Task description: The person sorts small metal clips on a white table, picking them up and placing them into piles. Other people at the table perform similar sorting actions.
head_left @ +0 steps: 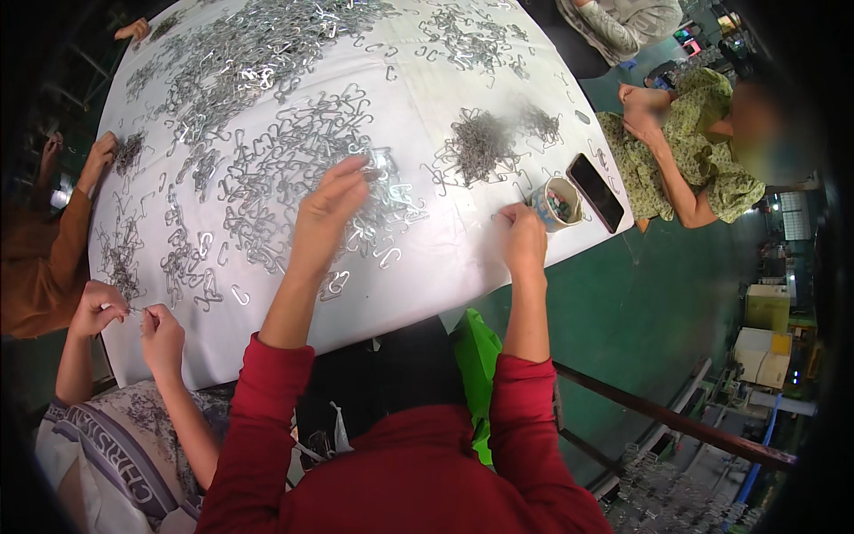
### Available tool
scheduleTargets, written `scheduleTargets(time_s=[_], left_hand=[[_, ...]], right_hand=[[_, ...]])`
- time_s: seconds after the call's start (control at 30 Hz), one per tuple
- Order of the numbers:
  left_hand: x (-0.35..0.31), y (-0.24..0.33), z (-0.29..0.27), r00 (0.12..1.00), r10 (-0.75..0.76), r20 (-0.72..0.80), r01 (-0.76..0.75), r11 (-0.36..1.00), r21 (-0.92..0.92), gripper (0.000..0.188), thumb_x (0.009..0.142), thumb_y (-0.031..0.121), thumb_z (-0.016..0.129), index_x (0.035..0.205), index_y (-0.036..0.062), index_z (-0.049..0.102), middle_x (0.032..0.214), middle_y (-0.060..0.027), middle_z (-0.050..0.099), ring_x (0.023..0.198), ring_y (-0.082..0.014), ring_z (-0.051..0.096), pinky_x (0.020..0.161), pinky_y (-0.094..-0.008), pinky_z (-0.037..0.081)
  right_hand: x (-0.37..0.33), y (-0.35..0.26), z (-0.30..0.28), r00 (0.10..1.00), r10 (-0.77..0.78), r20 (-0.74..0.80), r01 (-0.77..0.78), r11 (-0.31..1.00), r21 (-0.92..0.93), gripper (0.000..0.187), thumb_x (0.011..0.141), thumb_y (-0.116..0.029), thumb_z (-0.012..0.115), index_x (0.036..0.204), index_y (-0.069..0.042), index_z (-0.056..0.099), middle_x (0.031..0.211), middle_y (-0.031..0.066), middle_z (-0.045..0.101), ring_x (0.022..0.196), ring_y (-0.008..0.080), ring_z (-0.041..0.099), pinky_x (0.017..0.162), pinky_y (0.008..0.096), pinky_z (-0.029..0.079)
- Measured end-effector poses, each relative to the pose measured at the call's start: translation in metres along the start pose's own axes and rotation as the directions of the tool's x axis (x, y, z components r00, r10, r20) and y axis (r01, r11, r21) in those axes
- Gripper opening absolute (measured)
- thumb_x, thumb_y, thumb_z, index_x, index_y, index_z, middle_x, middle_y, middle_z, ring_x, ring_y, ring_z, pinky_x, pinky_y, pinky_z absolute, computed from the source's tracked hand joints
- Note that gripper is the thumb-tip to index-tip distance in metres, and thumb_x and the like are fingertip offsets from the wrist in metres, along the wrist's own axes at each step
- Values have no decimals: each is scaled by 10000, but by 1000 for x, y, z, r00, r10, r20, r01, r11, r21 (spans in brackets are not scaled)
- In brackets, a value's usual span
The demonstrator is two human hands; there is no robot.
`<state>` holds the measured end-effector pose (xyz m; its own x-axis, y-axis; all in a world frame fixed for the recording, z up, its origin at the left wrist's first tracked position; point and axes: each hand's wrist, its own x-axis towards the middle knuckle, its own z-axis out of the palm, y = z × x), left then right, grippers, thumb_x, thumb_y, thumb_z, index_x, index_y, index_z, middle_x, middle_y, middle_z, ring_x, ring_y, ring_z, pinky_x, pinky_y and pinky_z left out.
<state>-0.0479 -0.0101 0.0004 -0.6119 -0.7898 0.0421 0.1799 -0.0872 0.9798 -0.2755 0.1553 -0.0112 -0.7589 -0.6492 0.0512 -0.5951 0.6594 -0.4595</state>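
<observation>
My left hand [331, 212] hovers over the right side of a spread pile of silvery bent-wire hooks [276, 178]. Its fingers are stretched out, and no hook shows clearly in them. At the table's near right edge, my right hand [523, 238] has its fingertips pinched together; whatever they hold is too small or blurred to make out. Just right of that hand stands a paper cup [559, 205] with small coloured bits inside. Beyond it lies a darker, denser heap of small wire pieces [483, 147].
A black phone [596, 193] lies beside the cup. More hooks [258, 53] cover the far part of the white-covered table [418, 285]. Co-workers' hands [133, 325] are at the left edge, and a person in a patterned green top [685, 151] sits at the right. A green bag [479, 365] hangs below the edge.
</observation>
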Motion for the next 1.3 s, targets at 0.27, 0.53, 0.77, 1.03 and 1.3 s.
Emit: scheduleTargets(time_s=[0.27, 0.53, 0.77, 1.03, 1.3], left_hand=[[-19, 3, -7, 999, 40, -6, -40, 993, -112, 198, 927, 64, 610, 1104, 17, 688, 1336, -77, 536, 1191, -171, 527, 980, -301, 429], [-39, 12, -2, 993, 120, -10, -120, 992, 38, 193, 915, 85, 634, 1085, 88, 723, 1280, -65, 577, 1151, -162, 537, 939, -309, 450], [-54, 21, 10, 981, 190, -39, -180, 967, 180, 209, 880, 77, 665, 1074, 101, 739, 1250, -71, 587, 1171, -196, 527, 977, -335, 431], [-60, 23, 20, 959, 282, -7, -273, 934, 228, 207, 867, 106, 680, 1065, 98, 740, 1243, -76, 592, 1188, -235, 520, 1008, -353, 407], [-61, 13, 13, 954, 289, -80, -224, 866, 447, 199, 854, 126, 682, 1041, 79, 728, 1150, -72, 625, 1099, -227, 553, 943, -370, 427]], right_hand=[[0, -16, 6, 984, 18, 179, 14, 985, -175, 152, 879, -123, 593, 978, -10, 620, 985, 191, 671, 898, 388, 647, 809, 450, 506], [-36, -94, -19, 905, -105, 412, -325, 452, 830, 137, 913, -92, 640, 999, 15, 634, 854, 100, 675, 691, 149, 625, 615, 260, 484], [-69, -139, -36, 931, -221, 290, -240, 228, 944, 123, 897, -101, 679, 943, 12, 666, 925, 32, 619, 746, 82, 533, 635, 204, 406], [-75, -136, -30, 972, -189, 141, -64, 365, 929, 119, 885, -109, 702, 929, -5, 665, 1036, 27, 564, 858, 78, 512, 707, 209, 416], [-82, -136, -41, 981, -182, -69, 126, 323, 938, 79, 881, -54, 688, 938, -17, 648, 1039, 29, 544, 852, 76, 509, 709, 212, 426]])
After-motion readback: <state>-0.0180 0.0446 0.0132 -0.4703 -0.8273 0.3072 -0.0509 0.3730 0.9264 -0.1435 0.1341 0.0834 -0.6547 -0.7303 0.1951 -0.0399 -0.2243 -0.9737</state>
